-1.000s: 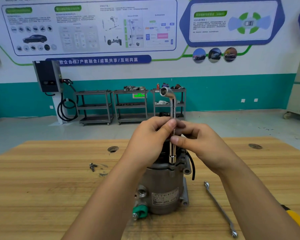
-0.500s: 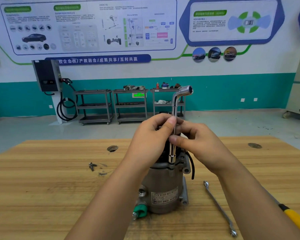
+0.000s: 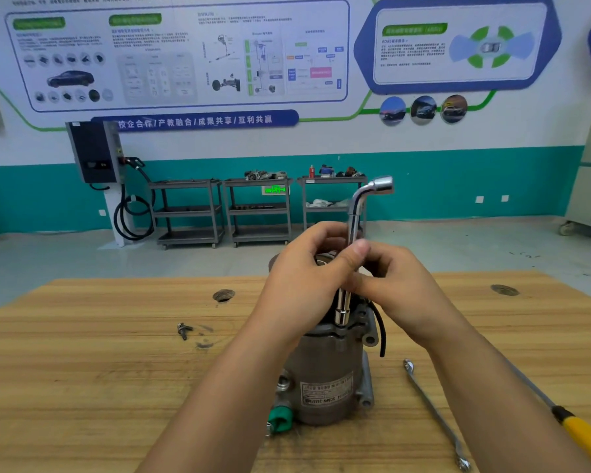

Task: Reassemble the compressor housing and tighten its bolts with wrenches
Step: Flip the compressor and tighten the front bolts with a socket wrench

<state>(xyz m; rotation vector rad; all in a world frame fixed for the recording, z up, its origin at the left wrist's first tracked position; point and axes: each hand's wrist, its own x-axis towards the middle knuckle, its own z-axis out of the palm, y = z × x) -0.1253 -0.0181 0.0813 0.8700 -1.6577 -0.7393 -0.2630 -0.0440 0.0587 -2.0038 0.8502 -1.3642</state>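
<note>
Standing upright near the middle of the near edge of the light wooden bench [image 3: 82,387], the grey cylindrical metal compressor housing [image 3: 325,370] has a green plastic cap [image 3: 280,419] at its foot and a thin black cable [image 3: 380,331] hanging down its right side. On its top rim I have the chrome L-shaped socket wrench [image 3: 354,213] seated, lower socket down on the rim, shaft nearly vertical, bent end pointing right. My left hand [image 3: 304,285] pinches the shaft from the left with the thumb pressed against it, and my right hand [image 3: 400,288] grips it from the right, fingers curled round; the two hands touch. A flat steel ring spanner [image 3: 430,411] lies on the bench just right of the housing, running toward the near edge. A yellow-handled tool [image 3: 584,435] lies at the near right corner. A small loose bolt [image 3: 184,330] rests well left of the housing.
</note>
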